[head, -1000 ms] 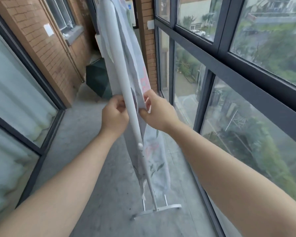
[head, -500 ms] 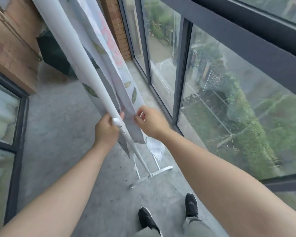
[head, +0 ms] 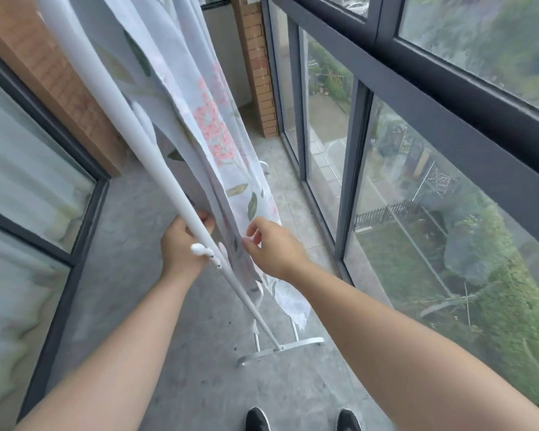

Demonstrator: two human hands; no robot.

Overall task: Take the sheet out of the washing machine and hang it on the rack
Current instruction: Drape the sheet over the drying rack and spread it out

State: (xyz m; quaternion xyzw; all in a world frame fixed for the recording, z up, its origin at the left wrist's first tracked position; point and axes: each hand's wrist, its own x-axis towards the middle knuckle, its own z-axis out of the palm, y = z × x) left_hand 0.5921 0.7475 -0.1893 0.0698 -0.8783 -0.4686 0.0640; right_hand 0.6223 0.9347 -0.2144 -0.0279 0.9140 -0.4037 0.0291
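A thin white sheet [head: 212, 141] printed with pink flowers and green leaves hangs over the white drying rack [head: 156, 157], reaching almost to the floor. My left hand [head: 181, 244] is behind the rack's slanted pole, fingers closed on the sheet's near edge. My right hand [head: 271, 247] is on the window side of the sheet, pinching its edge between thumb and fingers at the same height. The rack's foot [head: 280, 348] rests on the concrete floor. No washing machine is in view.
Tall dark-framed windows [head: 358, 157] run along the right, close to the rack. A glass door [head: 28, 188] and a brick wall [head: 59, 76] stand on the left. My two black shoes [head: 257, 419] are at the bottom edge.
Both hands have slid down the sheet's edges from mid-height to the lower part. My view has tilted down, then up a little.
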